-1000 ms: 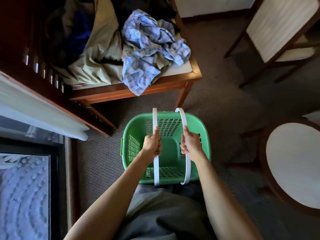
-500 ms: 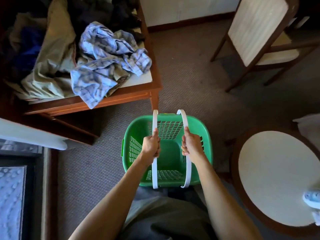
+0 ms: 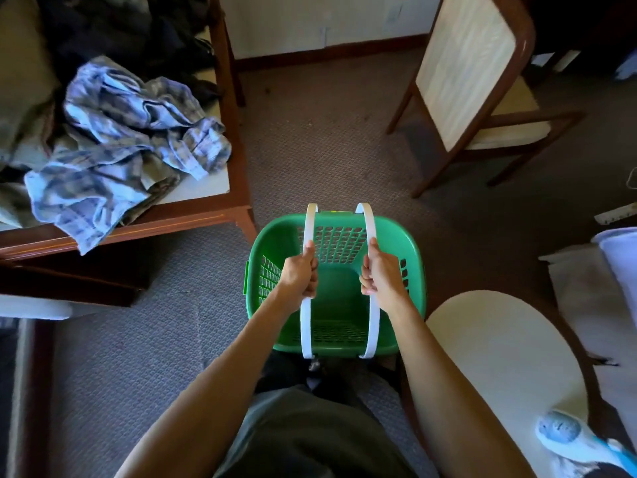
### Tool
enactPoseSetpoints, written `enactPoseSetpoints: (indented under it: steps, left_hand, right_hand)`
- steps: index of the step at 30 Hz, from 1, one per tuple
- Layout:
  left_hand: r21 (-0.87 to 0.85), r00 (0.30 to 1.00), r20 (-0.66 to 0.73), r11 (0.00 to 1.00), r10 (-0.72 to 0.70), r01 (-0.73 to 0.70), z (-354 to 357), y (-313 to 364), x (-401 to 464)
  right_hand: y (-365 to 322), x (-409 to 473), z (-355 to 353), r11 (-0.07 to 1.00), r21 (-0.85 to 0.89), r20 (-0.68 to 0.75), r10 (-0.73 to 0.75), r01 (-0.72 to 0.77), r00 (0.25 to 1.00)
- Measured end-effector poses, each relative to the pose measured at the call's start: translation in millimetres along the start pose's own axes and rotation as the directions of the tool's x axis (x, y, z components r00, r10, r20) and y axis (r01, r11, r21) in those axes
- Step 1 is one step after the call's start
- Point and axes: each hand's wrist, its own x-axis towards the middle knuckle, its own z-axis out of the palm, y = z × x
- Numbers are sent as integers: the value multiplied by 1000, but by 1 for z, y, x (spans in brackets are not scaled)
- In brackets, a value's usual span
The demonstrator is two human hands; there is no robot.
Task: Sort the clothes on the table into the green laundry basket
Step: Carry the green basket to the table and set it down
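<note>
Each hand's grip, left hand (image 3: pixel 299 278) and right hand (image 3: pixel 382 274), holds a white handle of the green basket (image 3: pixel 275 243), just beside the desk (image 3: pixel 193 220) corner over carpet (image 3: pixel 327 139).

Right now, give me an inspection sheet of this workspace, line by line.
Surface: wooden table at upper left, piled with clothes.
Job's things: green laundry basket looks empty, beside the table's corner leg; blue plaid shirt crumpled on the table, one part hanging over the front edge; olive garment and dark clothes behind it.
Clutter: light blue and white object on the round table.
Hands: left hand grips the left white handle; right hand grips the right white handle.
Cables: nothing seen.
Surroundings: carpet, wooden chair, white wall.
</note>
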Motion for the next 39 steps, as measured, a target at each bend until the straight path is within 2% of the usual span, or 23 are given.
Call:
enactPoseSetpoints:
  steps: [6, 13, 22, 32, 39]
  left_hand:
    - [2, 998, 62, 1000, 5, -6, 24, 54, 51]
    - [11, 998, 56, 1000, 21, -22, 42, 143, 128]
    - [-44, 999, 0, 998, 34, -34, 51, 258, 210]
    - [-102, 991, -133, 994, 27, -41, 76, 387, 339]
    - [-186, 985, -174, 981, 18, -51, 71, 487, 422]
  right_hand:
    - [-55, 51, -7, 999, 1, -20, -40, 40, 999]
    - [-140, 125, 9, 999, 20, -50, -33, 34, 998]
    - [-256, 220, 41, 1000, -29, -5, -7, 7, 1000]
    - [-396, 371, 75, 996, -90, 88, 20, -12, 996]
    - [-505, 457, 122, 989, -147, 151, -10, 32, 989]
